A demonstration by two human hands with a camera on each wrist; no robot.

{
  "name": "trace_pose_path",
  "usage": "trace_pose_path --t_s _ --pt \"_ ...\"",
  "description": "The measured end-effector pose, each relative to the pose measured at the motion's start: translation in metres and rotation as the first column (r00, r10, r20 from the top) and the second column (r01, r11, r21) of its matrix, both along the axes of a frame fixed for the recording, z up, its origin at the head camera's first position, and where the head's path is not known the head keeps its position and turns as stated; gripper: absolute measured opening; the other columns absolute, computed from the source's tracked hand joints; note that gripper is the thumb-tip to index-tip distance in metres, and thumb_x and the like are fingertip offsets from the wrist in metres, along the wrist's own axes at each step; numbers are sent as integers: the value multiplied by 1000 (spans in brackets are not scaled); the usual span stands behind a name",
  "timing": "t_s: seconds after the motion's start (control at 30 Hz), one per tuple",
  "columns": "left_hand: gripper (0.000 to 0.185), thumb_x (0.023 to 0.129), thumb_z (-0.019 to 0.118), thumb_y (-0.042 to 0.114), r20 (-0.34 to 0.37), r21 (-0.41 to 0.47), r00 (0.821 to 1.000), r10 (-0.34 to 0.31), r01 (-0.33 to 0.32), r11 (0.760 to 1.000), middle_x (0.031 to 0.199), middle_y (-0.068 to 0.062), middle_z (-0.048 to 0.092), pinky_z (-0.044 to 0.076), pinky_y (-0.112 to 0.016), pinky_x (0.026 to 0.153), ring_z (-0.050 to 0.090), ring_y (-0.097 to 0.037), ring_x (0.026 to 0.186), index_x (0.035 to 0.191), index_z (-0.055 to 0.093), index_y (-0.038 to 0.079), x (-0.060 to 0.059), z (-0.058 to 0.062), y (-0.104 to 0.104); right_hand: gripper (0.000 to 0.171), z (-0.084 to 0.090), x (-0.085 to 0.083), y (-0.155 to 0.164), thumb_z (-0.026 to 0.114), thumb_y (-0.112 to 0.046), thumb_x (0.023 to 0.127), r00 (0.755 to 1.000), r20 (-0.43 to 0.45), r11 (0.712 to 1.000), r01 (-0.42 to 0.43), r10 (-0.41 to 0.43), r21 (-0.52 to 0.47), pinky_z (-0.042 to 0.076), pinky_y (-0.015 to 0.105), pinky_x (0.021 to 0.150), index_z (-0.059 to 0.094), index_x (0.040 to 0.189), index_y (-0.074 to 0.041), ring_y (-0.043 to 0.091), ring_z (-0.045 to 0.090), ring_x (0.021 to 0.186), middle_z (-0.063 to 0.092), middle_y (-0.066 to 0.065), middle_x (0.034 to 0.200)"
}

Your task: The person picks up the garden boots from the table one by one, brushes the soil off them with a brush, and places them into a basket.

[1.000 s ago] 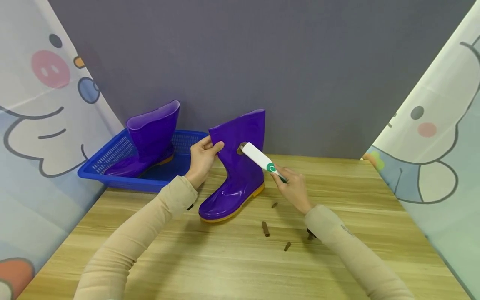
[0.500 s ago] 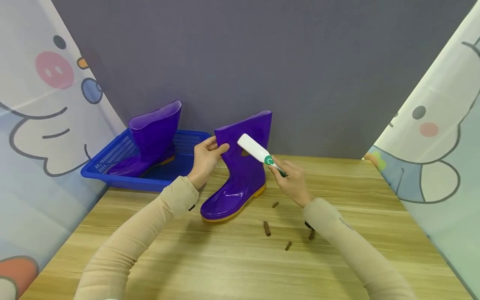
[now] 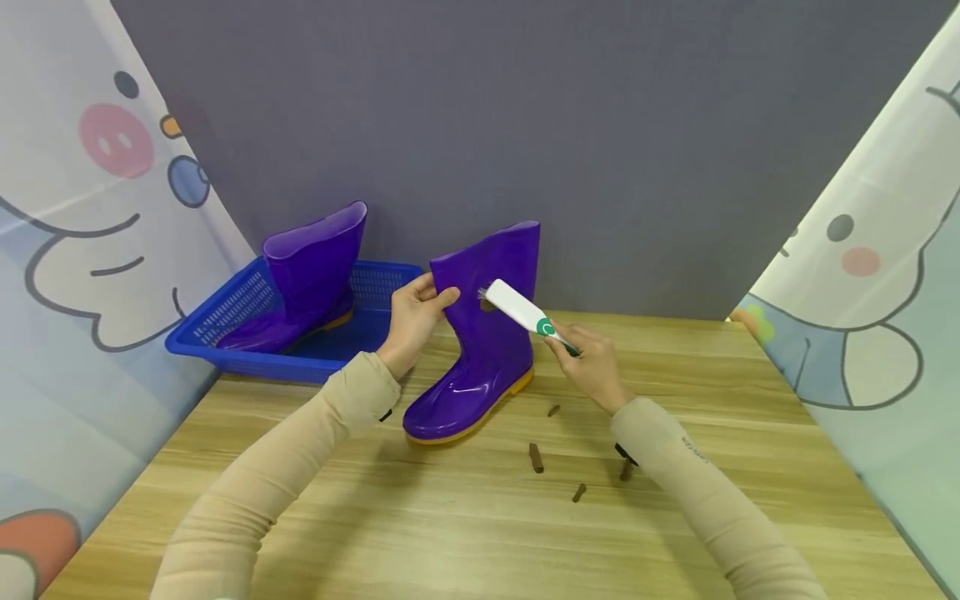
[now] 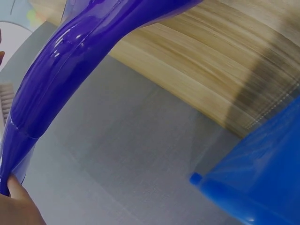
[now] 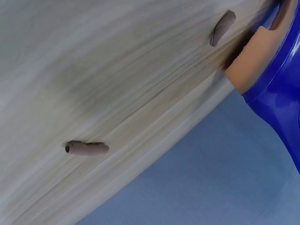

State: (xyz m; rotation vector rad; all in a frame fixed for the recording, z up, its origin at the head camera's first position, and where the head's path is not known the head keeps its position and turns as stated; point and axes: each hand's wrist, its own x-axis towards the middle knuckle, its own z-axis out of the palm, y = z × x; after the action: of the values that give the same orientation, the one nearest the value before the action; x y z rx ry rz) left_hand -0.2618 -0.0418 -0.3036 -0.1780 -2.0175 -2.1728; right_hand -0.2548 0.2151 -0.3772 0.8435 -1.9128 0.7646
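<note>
A glossy purple rain boot (image 3: 487, 346) with a yellow sole stands on the table, toe toward the lower left. My left hand (image 3: 412, 325) pinches its shaft near the top edge, thumb on the near side; the left wrist view shows the thumb (image 4: 18, 190) there. My right hand (image 3: 591, 363) grips the green end of a white brush (image 3: 516, 305). Its bristles (image 3: 483, 293) are at the shaft, beside a small brown patch (image 3: 487, 306); whether they touch I cannot tell. The right wrist view has the boot's heel (image 5: 255, 61) but not the hand.
A blue plastic basket (image 3: 262, 364) at the left holds a second purple boot (image 3: 311, 271). Several brown bits, such as this curled piece (image 3: 536, 457), lie on the wooden table (image 3: 450, 533). A grey panel (image 3: 600, 167) closes off the back, with printed cloths at both sides.
The brush rises along the shaft, then comes back down, with its bristles in sight again. The brown patch looks smaller than a second ago. My left hand keeps its hold on the boot.
</note>
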Motion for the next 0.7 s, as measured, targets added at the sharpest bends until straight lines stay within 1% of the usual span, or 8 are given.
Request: trace_pose_path --t_s 0.17,0.27,0.47,0.53,0.6,0.7 --pt "35 84 66 8 -7 14 1000 6 -6 1000 94 -8 67 52 -20 66 63 -6 74 117 60 2 0 0 0 29 1 1 6 76 5 68 1000 7 999 10 -11 43 38 20 41 68 96 8 15 51 48 68 15 73" --pt "34 83 66 9 -14 7 1000 7 -7 1000 91 -5 67 52 -19 65 63 -5 74 117 61 3 0 0 -1 29 2 2 10 76 5 68 1000 15 998 13 -14 63 37 17 42 68 96 8 13 50 48 68 15 73" --pt "34 83 67 9 -38 1 999 11 -11 1000 90 -4 67 51 -19 64 62 -5 73 116 60 2 -3 -2 -1 30 8 5 19 75 2 71 998 45 994 41 -46 96 37 18 43 68 100 6 10 47 49 69 14 75" --pt "35 83 67 8 -47 -5 999 14 -14 1000 92 -6 67 52 -19 66 63 -5 74 117 60 2 -3 -3 -2 30 8 6 21 75 2 70 997 57 994 52 -57 91 38 19 43 68 100 5 11 49 50 69 14 75" --pt "35 82 68 8 -59 -23 998 17 -18 1000 94 -9 68 52 -19 68 63 -5 75 117 60 2 -3 -4 -2 31 8 7 22 76 3 69 996 63 996 57 -61 71 43 21 45 69 99 5 15 55 53 69 15 77" --pt "35 82 68 9 -86 -61 996 7 -13 998 97 -13 69 53 -20 70 64 -5 77 116 61 3 -3 -6 -2 32 8 9 20 76 6 67 998 52 999 23 -24 22 48 24 48 68 99 6 20 60 58 70 16 81"
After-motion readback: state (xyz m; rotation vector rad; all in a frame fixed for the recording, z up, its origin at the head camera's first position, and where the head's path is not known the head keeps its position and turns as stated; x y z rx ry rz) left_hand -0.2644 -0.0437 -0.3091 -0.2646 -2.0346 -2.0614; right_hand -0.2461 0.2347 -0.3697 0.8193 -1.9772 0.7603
